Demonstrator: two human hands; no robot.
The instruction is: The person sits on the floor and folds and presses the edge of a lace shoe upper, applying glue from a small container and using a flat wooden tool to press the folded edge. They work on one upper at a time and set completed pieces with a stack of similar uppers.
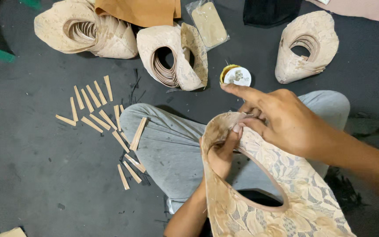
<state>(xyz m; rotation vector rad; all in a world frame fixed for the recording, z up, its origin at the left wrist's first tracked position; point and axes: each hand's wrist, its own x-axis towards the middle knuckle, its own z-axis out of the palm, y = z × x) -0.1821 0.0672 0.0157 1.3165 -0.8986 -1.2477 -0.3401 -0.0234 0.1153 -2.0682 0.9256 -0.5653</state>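
Dark floor [31, 175] | both hands [286, 118] pinching lace shoe upper [286, 193], curved, floral

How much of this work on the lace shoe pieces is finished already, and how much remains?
Looks done: three stacks of lace uppers stand on the floor. In hand: both hands work at the top edge of one lace upper over the lap, the left hand under it, the right hand pinching it. Possibly left: many small tan strips lie loose on the floor beside the knee, next to a small round tin.
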